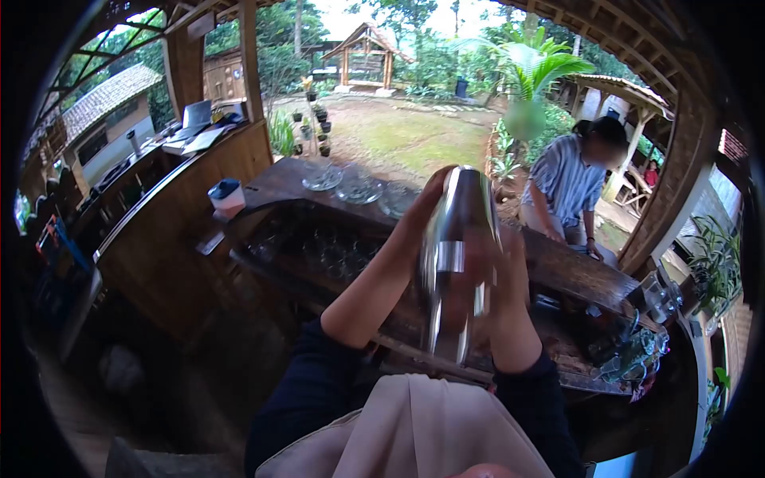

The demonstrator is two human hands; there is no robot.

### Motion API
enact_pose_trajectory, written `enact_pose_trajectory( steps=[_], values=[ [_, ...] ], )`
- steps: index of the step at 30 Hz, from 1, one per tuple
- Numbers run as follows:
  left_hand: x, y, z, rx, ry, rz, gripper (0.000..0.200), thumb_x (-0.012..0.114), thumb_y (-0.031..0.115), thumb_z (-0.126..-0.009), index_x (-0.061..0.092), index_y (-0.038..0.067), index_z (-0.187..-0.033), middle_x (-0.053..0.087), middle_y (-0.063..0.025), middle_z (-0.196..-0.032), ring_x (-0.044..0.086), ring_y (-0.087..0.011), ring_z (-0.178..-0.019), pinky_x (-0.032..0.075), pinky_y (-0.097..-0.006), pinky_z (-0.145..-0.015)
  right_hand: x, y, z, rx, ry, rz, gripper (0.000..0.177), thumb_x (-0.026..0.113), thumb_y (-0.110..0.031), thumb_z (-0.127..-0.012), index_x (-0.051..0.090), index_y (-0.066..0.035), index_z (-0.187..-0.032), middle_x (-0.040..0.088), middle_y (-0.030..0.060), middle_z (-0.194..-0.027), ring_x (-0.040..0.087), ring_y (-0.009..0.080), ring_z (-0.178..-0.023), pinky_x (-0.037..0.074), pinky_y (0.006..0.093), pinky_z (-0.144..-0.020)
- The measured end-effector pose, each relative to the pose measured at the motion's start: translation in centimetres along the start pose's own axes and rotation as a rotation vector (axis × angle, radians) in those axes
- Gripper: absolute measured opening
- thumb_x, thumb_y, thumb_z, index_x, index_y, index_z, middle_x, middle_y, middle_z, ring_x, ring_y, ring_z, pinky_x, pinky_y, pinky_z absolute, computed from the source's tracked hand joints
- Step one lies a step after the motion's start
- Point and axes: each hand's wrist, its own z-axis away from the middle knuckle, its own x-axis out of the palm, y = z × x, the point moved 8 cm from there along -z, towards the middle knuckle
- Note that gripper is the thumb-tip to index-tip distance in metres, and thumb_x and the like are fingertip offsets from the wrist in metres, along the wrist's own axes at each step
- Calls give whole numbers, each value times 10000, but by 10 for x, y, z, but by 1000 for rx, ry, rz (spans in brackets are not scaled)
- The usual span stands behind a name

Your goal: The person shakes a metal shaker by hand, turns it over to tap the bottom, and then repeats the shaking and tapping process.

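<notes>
I have one metal shaker [453, 279] held up off the tabletop [574, 267], in view across the middle of its length. It looks stiff and smooth; I'd expect it to be moderately heavy, hard to dent and slippery, more so if wet. I can't tell whether it holds anything. I'd take hold near both ends, palms wrapped well around, since the polished sides offer little grip.

That is roughly how the two hands have it: the fingers of the left hand [429, 209] grasp its upper part, and the right hand [510, 267] grasps the opposite side, though blur hides its separate fingers from me.

Further out, I count three clear glass dishes [358, 187] along the far edge, left of the shaker; these I'd judge fragile. One lidded tub [229, 199] sits at the left end. Below the tabletop's surface, toward the left, are several drinking glasses [331, 251], too dim to count. At the right end I see more glassware [661, 300], overlapping too much to number. One other person [567, 179] stands beyond the far edge, toward the right.
</notes>
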Motion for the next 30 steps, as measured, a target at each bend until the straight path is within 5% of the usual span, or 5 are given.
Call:
enact_pose_trajectory(
  steps=[6, 13, 21, 28, 30],
  values=[
    [-89, -19, 0, -132, 64, 500, 429, 285, 323, -927, 519, 36, -1144, 598, -132, -1058, 586, -250, -994, 486, -455, -849, 48, 71, -20, 329, 244, -236, 366, 684, -109, -720, 577, -30, -1061, 586, 148, -1077, 566, 317, -1003, 454, 366, -835],
    [30, 81, 89, 391, -490, 112, 467, 483, 380, -890, 468, 61, -1231, 565, -179, -1109, 578, -286, -1006, 501, -424, -829, 46, -111, 25, -1133, 296, -41, 243, 570, -131, -782, 633, -168, -1013, 626, -23, -1005, 598, 133, -985, 417, 354, -895],
    [-158, 5, 60, -93, 697, 432, 256, 415, 300, -888, 548, 118, -1009, 599, -116, -943, 568, -166, -755, 510, -352, -662, 118, 91, -14, 425, 141, -407, 419, 745, -203, -657, 611, -23, -1012, 599, 137, -1091, 566, 309, -1033, 461, 390, -849],
    [14, 92, 93, 709, -461, 275, 531, 444, 484, -883, 467, 74, -1221, 552, -242, -1104, 605, -344, -929, 529, -473, -764, 59, -95, 16, -848, 102, -137, 229, 668, -203, -732, 637, -154, -954, 613, 34, -1064, 568, 190, -1054, 404, 370, -917],
    [-15, 75, 79, 349, -302, 318, 522, 449, 480, -883, 461, 83, -1221, 550, -231, -1111, 606, -338, -928, 525, -475, -770, 48, -80, 27, -927, 351, -159, 202, 642, -200, -748, 636, -175, -948, 622, 26, -1036, 577, 162, -1031, 425, 346, -876]
  ],
)
